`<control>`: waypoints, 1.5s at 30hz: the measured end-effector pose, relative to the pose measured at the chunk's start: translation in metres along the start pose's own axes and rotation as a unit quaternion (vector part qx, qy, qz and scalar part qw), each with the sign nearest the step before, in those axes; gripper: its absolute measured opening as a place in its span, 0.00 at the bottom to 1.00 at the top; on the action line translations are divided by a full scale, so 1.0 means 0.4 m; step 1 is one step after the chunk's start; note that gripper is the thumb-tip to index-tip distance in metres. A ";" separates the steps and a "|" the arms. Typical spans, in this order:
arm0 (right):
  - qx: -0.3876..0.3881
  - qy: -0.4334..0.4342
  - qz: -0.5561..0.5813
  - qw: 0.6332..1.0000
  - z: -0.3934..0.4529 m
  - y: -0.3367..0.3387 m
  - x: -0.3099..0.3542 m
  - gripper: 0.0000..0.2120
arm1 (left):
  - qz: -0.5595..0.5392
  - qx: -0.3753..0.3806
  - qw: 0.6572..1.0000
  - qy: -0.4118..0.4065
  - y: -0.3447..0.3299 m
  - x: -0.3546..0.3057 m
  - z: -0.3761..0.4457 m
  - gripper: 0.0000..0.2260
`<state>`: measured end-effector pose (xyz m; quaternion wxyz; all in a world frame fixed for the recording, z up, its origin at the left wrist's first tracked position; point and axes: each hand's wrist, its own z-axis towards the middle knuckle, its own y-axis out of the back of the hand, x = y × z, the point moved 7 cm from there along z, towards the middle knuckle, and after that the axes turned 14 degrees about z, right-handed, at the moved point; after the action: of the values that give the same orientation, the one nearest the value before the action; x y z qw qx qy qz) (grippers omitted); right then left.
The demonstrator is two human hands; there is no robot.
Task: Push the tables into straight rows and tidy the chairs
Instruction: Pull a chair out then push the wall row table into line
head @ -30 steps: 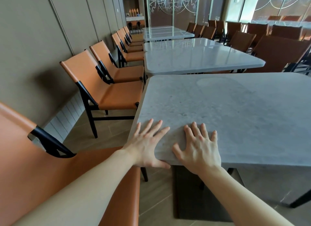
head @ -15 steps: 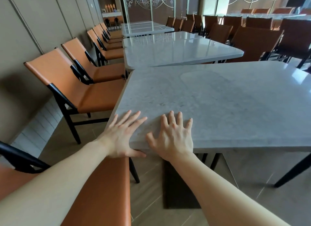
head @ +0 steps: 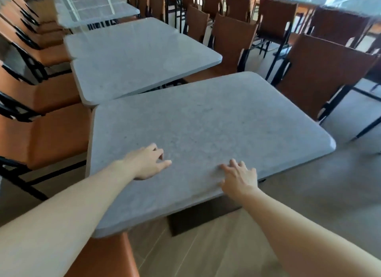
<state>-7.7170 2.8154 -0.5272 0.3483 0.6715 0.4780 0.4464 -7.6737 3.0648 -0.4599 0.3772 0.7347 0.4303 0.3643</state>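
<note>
Left: a row of orange chairs (head: 41,136) stands along the left side, the nearest seat just beside the table (head: 206,128) edge; another orange seat (head: 107,256) lies under the near corner, below the left forearm. Centre: the table, a grey stone-look slab on a dark pedestal base (head: 198,217), sits askew to the next table (head: 134,56), their corners nearly touching at left and a wedge-shaped gap opening to the right. The left hand (head: 146,163) rests on the top, fingers loosely bent, grasping nothing. The right hand (head: 239,176) lies flat at the near edge, fingers spread, grasping nothing.

Handling, as a judgement: the slab looks heavy, rigid and smooth, so flat palms may slip; a hold over the near edge, or at a corner for leverage, should turn it more surely. The base will likely drag on the floor.

Right: dark brown chairs (head: 321,78) stand near the far right corner, and would likely obstruct that corner if it swings outward. Motion blur hides finer detail.
</note>
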 end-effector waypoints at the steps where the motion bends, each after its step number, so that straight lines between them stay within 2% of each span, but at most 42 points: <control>1: 0.017 -0.044 -0.010 0.999 -0.025 0.032 -0.082 0.20 | -0.011 -0.012 1.000 -0.021 0.052 -0.059 0.012 0.22; 4: 0.032 -0.123 -0.011 0.992 -0.077 0.118 -0.251 0.20 | 0.025 -0.027 0.994 -0.103 0.140 -0.219 0.030 0.22; 6: 0.020 -0.116 -0.013 0.993 -0.101 0.194 -0.319 0.22 | 0.043 -0.037 0.987 -0.153 0.186 -0.322 0.026 0.22; 9: 0.028 -0.096 -0.010 0.995 -0.115 0.293 -0.365 0.29 | 0.047 -0.039 0.976 -0.208 0.246 -0.439 0.012 0.22; 13: 0.059 -0.072 -0.004 0.996 -0.102 0.369 -0.393 0.36 | 0.039 -0.025 0.973 -0.228 0.303 -0.492 0.032 0.23; 19: 0.065 -0.032 -0.009 0.997 0.096 0.452 -0.454 0.45 | -0.046 -0.022 0.981 -0.185 0.413 -0.562 0.231 0.33; 22: 0.062 0.008 -0.023 0.998 0.263 0.464 -0.499 0.42 | -0.113 -0.049 0.979 -0.160 0.433 -0.650 0.390 0.31; 26: -0.006 0.070 -0.022 0.997 0.500 0.432 -0.618 0.34 | -0.143 -0.126 0.979 -0.071 0.393 -0.780 0.634 0.29; 28: -0.028 0.112 -0.027 0.993 0.552 0.378 -0.674 0.39 | -0.162 -0.130 0.978 -0.031 0.348 -0.840 0.729 0.30; 31: -0.103 0.158 0.037 0.981 0.584 0.340 -0.736 0.41 | -0.162 -0.159 0.974 0.003 0.303 -0.898 0.807 0.40; 33: -0.112 0.181 0.044 0.976 0.592 0.337 -0.740 0.40 | -0.152 -0.187 0.970 0.036 0.287 -0.907 0.829 0.40; 36: -0.140 0.201 0.072 0.967 0.587 0.334 -0.743 0.31 | -0.132 -0.206 0.967 0.070 0.269 -0.912 0.816 0.28; 38: -0.156 0.220 0.099 0.958 0.553 0.331 -0.755 0.26 | -0.116 -0.218 0.965 0.086 0.252 -0.936 0.768 0.26; 42: -0.146 0.253 0.102 0.951 0.460 0.310 -0.796 0.23 | -0.119 -0.209 0.968 0.065 0.217 -1.021 0.633 0.31; 45: -0.142 0.259 0.087 0.951 0.398 0.282 -0.816 0.26 | -0.084 -0.177 0.980 0.041 0.196 -1.059 0.574 0.42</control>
<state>-7.5785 2.4639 -0.5703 0.2641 0.5156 0.4230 0.6967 -7.6027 2.5982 -0.5846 0.5120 0.6021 0.4344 0.4319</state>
